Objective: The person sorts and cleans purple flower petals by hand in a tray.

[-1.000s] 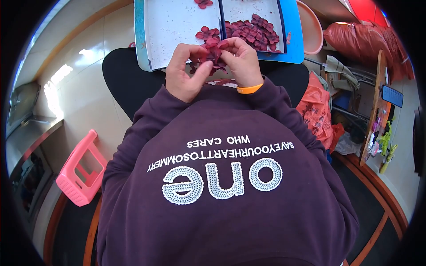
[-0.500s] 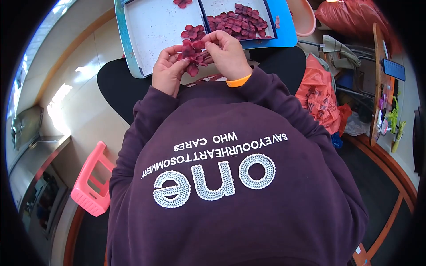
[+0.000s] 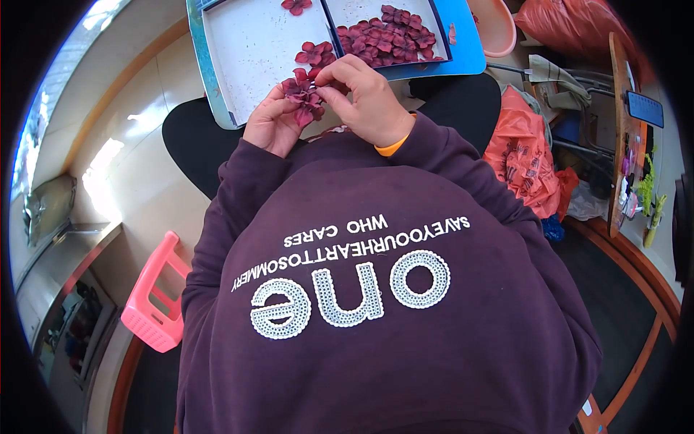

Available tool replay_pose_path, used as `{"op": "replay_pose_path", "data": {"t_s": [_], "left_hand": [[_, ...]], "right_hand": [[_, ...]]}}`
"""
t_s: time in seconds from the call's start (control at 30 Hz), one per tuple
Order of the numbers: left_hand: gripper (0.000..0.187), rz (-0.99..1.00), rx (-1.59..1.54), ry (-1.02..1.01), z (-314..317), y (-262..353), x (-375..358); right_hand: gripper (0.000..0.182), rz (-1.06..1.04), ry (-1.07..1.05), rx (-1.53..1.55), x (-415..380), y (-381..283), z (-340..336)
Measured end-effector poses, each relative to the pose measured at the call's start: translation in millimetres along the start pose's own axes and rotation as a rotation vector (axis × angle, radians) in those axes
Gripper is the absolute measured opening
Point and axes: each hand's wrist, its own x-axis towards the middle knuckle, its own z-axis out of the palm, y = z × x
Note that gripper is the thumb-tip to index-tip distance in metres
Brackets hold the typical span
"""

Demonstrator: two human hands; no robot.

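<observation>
Dark red artificial flowers (image 3: 302, 92) are bunched in front of my body, between my two hands. My left hand (image 3: 272, 124) grips them from the left, thumb pressed over the petals. From the right, my right hand (image 3: 366, 100) pinches with thumb and forefinger at the bunch's edge; what lies between those fingertips is too small to make out. Just beyond them, loose flower heads (image 3: 316, 53) lie in the shallow white-lined box (image 3: 249, 54). A pile of the same flower heads (image 3: 390, 40) fills part of the box's right compartment.
The box stands on a blue board (image 3: 468, 43) over my knees. A pink basin (image 3: 493, 29) is at the far right, with red plastic bags (image 3: 519, 148) below it. A pink stool (image 3: 155, 296) stands on the left. A phone (image 3: 645, 108) is at the right edge.
My right hand has turned and moved its pinch to the bunch's right edge. The flowers have shifted slightly left and turned with my left hand.
</observation>
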Motion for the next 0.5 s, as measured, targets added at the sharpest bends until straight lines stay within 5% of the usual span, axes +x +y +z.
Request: {"op": "replay_pose_path", "data": {"t_s": [0.23, 0.5], "left_hand": [[0.034, 0.011, -0.010, -0.007, 4.4, 1.9, 0.1], [0.028, 0.059, 0.080, 0.110, 14.9, 3.3, 0.1]], "right_hand": [[0.008, -0.105, -0.004, -0.064, -1.0, 1.3, -2.0], [0.002, 0.240, 0.064, 0.039, -0.2, 1.2, -5.6]]}}
